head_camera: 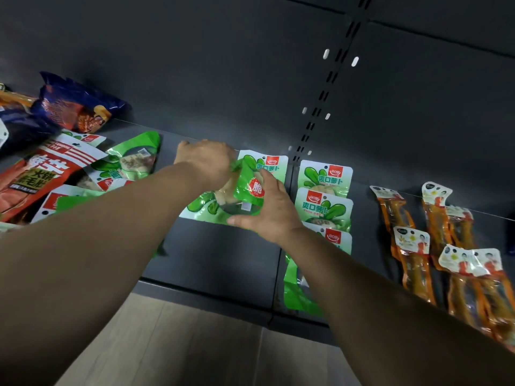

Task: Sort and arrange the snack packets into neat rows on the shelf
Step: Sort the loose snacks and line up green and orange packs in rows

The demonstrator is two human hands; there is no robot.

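Note:
A green radish snack packet (246, 190) lies at the middle of the dark shelf (217, 254), on top of another green packet (262, 162) flat at the back. My left hand (206, 160) grips its upper left edge. My right hand (267, 207) holds its lower right side, thumb along the bottom edge. Right of them, three green packets (324, 176) lie in a column running toward the front. A pile of unsorted green packets (131, 160) and a red packet (41, 174) lies on the left.
Blue snack bags (72, 104) are heaped at the back left. Several orange stick packets (418, 254) lie in rows on the right. A slotted upright (323, 96) runs up the back wall. The shelf's front edge (211, 296) is over a pale wood floor.

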